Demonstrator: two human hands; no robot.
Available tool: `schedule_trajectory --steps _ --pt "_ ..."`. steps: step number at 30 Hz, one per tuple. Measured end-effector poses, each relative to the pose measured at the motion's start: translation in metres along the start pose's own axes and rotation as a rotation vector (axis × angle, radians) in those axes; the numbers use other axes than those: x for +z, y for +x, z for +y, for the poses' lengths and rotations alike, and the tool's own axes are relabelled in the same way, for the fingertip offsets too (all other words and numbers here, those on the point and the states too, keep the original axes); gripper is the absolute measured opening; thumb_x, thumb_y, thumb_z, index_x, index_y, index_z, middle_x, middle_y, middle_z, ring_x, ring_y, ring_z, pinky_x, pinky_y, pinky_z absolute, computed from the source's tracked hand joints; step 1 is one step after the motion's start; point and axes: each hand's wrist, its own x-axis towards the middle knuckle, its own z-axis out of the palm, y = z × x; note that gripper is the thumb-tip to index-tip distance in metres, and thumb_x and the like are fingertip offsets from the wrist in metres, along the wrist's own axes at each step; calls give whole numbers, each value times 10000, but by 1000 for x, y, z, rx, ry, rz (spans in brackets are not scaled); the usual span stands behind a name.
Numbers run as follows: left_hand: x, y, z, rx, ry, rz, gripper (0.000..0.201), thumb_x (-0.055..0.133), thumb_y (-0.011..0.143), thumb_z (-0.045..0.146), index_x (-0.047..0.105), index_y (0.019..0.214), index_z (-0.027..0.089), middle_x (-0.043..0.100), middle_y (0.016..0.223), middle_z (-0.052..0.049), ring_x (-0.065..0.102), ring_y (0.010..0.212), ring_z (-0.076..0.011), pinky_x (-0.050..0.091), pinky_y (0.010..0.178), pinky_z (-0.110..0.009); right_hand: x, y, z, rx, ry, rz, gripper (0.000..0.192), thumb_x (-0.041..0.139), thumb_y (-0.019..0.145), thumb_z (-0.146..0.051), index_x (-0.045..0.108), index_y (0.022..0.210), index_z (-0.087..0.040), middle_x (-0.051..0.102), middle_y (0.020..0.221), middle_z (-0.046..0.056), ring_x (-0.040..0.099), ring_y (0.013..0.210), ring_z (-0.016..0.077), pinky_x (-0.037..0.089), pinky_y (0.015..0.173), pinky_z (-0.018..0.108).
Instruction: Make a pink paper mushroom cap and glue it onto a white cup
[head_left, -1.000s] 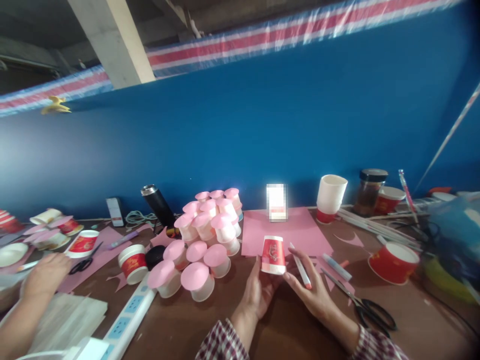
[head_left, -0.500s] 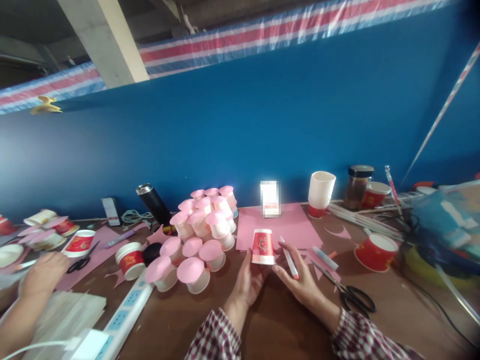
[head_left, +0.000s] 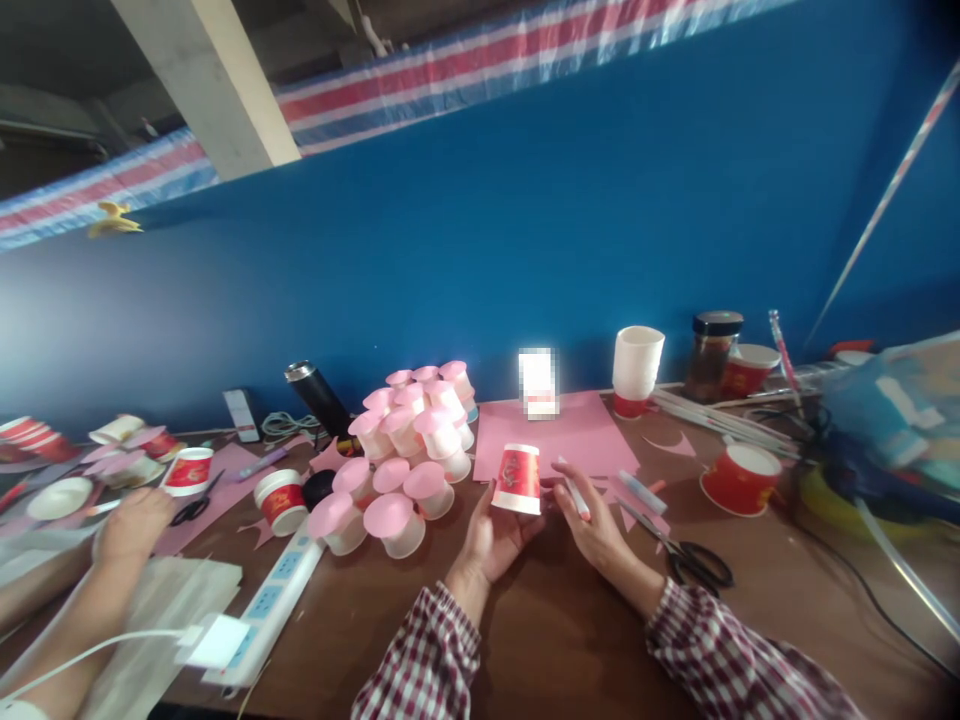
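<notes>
A red and white paper cup [head_left: 519, 478] is held upside down, slightly tilted, in my left hand [head_left: 491, 535], whose fingers wrap beneath and behind it. Between the fingers of my right hand [head_left: 596, 530] sits a white marker with an orange-red end [head_left: 576, 496]; that hand is just right of the cup. Behind both hands lies a pink paper sheet [head_left: 600, 440]. To the left stand several white cups topped with pink paper discs [head_left: 394, 512]. Black-handled scissors [head_left: 701, 565] and a capped marker [head_left: 643, 492] rest near my right hand.
At the left, a co-worker's hand [head_left: 139, 520] is by a red cup [head_left: 189, 470]. A white power strip [head_left: 274, 600] with a plugged-in charger lies between us. Stacked white cups [head_left: 637, 362], a lidded jar [head_left: 712, 355] and a red paper bowl [head_left: 741, 478] stand at the right.
The cup has tilted a little and turned in my left hand, and my right hand has shifted slightly. The camera view has moved a bit. The co-worker's hand stays near the red cup.
</notes>
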Motion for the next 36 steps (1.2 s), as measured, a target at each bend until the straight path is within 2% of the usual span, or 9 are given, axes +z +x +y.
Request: schedule_trajectory --steps 5,8,12,18,22,27,31,36 --pt "0 -1 -4 -50 8 -35 485 460 866 436 529 1192 85 628 1136 -154 609 1005 -261 488 819 -376 -2 -1 -10 -18 50 -47 420 524 857 -438 483 1235 -258 606 1194 64 535 1158 220 476 939 387" --pt "0 -1 -5 -57 -3 -20 464 471 866 420 541 1177 83 611 1164 -156 606 995 -246 479 835 -377 -2 -1 -10 0 84 -94 446 533 849 -451 472 1246 -255 590 1222 68 515 1186 219 457 966 389" --pt "1 -2 -5 -54 5 8 465 487 861 418 548 1171 78 593 1189 -162 599 998 -237 464 874 -375 -2 -2 -9 3 86 -82 469 582 817 -453 476 1234 -264 533 1296 70 472 1230 233 430 995 404" --pt "5 0 -9 29 126 42 509 498 847 460 559 1166 68 600 1173 -178 588 1026 -270 446 913 -408 -3 -2 -10 9 103 -68 475 608 800 -432 479 1229 -278 544 1285 66 492 1211 243 460 963 403" --pt "6 1 -13 109 211 44 525 507 832 495 563 1168 96 609 1160 -176 585 1041 -292 443 911 -447 -3 -1 -5 39 119 -44 506 596 809 -437 453 1264 -267 517 1311 76 468 1229 246 433 986 427" --pt "4 3 -14 115 208 46 520 532 815 498 575 1148 101 612 1156 -177 574 1059 -306 427 928 -472 -3 -1 -2 41 146 -48 477 593 817 -419 468 1253 -270 472 1363 67 438 1252 243 411 1008 416" --pt "2 4 -13 128 199 32 506 497 848 465 558 1164 75 607 1157 -186 566 1067 -308 412 948 -476 -4 0 -4 27 149 -55 449 594 820 -409 483 1237 -285 500 1336 57 455 1235 238 398 1020 422" --pt "4 3 -13 108 188 35 528 476 856 475 540 1190 71 601 1170 -187 574 1057 -302 420 944 -467 -4 -1 -6 2 139 -68 442 585 824 -414 491 1237 -285 553 1263 64 395 1286 243 417 1003 421"
